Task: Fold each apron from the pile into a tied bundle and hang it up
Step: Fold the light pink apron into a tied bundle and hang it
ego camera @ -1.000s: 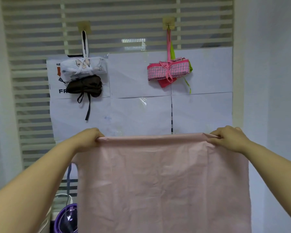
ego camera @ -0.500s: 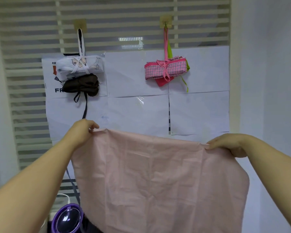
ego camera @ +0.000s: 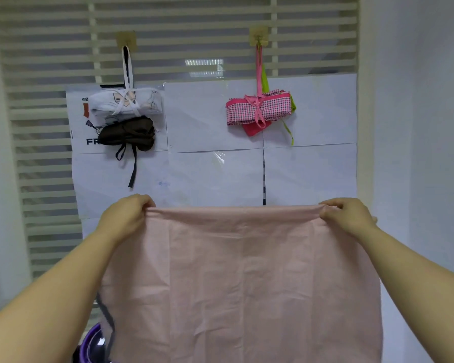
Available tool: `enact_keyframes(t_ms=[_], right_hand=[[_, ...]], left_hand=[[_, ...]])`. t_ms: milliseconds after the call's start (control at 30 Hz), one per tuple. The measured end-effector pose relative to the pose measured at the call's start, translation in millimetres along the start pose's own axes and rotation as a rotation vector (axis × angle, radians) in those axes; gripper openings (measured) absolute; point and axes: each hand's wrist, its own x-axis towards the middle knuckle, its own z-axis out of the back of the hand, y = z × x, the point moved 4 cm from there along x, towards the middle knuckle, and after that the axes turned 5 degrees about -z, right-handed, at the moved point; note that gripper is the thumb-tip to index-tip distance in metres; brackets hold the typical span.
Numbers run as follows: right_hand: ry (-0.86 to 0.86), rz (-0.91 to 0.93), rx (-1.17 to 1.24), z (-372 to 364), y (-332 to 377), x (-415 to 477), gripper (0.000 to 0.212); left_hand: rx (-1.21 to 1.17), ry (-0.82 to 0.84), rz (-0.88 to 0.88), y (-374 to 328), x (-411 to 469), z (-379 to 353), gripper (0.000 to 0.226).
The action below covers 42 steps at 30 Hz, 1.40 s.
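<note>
Two hooks (ego camera: pixel 126 40) carry tied bundles (ego camera: pixel 257 111) behind the pink apron (ego camera: pixel 241 284).

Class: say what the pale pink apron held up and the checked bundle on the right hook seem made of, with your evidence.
The pale pink apron: thin woven cloth, perhaps cotton, matt; it creases finely and gathers where the left hand and right hand grip it. The checked bundle: woven gingham-like cloth, matt, tied with pink fabric tape; fibre cannot be told.
</note>
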Motion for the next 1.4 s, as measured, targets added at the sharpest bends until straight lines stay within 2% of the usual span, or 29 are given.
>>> enact_keyframes(t_ms=[133,200,300,367,400,467,567,633,700,767,833,900,933,1000,1067,1133,1200,1233,1267,1333,1400], right_hand=[[-0.053,0.021,-0.096,3.0,6.1,-6.8,0.010],[-0.063,0.026,-0.201,2.4,7.0,-6.9,0.009],[-0.135,0.098,-0.588,0.5,8.7,-7.5,0.013],[-0.185,0.181,-0.855,-6.7,11.8,-6.3,0.020],[-0.186,0.191,-0.893,-9.9,12.3,-5.5,0.022],[-0.152,0.124,-0.757,-12.9,9.8,-1.3,0.025],[-0.005,-0.036,-0.338,-16.0,3.8,3.7,0.023],[0.035,-0.057,-0.116,-16.7,5.7,1.4,0.022],[-0.002,-0.007,-0.009,-17.9,6.1,-0.3,0.023],[0.009,0.088,-0.051,-21.8,9.0,-2.6,0.009],[0.094,0.160,-0.191,-29.0,11.0,-3.3,0.017],[0.152,0.125,-0.365,-39.5,9.4,2.6,0.034],[0.168,0.075,-0.433,-43.9,10.4,6.9,0.035],[0.196,-0.003,-0.494,-53.7,14.3,13.2,0.027],[0.220,-0.117,-0.382,-62.7,14.3,19.4,0.024],[0.205,-0.208,-0.115,-67.0,10.7,28.0,0.026],[0.145,-0.243,0.031,-70.2,6.3,33.0,0.023],[0.094,-0.231,0.065,-70.1,4.8,37.4,0.023],[0.049,-0.211,0.081,-68.5,6.2,34.1,0.026],[-0.045,-0.113,0.105,-60.8,14.5,29.3,0.030],[-0.227,0.002,0.234,-43.8,28.1,7.3,0.032]], left_hand=[[0.001,0.086,0.053,-1.4,-1.1,6.3,0.021],[0.064,0.089,-0.018,-4.9,-4.1,9.1,0.031],[0.164,0.076,-0.134,-8.7,-7.8,9.8,0.045],[0.149,0.040,-0.169,-8.8,-4.5,7.3,0.042],[0.144,0.031,-0.179,-9.4,-2.8,6.3,0.038],[0.086,0.056,-0.144,-7.0,0.7,3.9,0.033],[-0.175,0.117,-0.039,2.3,1.3,5.2,0.046],[-0.296,0.153,-0.005,2.8,-0.1,6.5,0.045],[-0.335,0.222,0.030,4.0,-0.9,3.5,0.041],[-0.264,0.289,0.044,7.5,-1.8,-0.7,0.038],[-0.023,0.352,0.043,8.6,-3.4,-4.1,0.032],[0.292,0.385,0.038,6.1,-4.2,-7.3,0.020],[0.365,0.410,0.066,6.4,-2.6,-11.5,0.019],[0.320,0.452,0.200,7.1,0.6,-21.6,0.019],[0.117,0.411,0.318,4.9,3.1,-30.0,0.017],[-0.225,0.291,0.446,4.5,3.1,-34.3,0.023],[-0.569,0.173,0.523,5.4,0.5,-37.2,0.028],[-0.656,0.109,0.518,7.3,1.1,-36.2,0.029],[-0.662,0.068,0.487,8.2,0.9,-34.2,0.029],[-0.518,-0.068,0.367,4.1,-1.9,-23.6,0.030],[-0.416,-0.319,0.190,-10.8,-17.7,-2.2,0.033]])
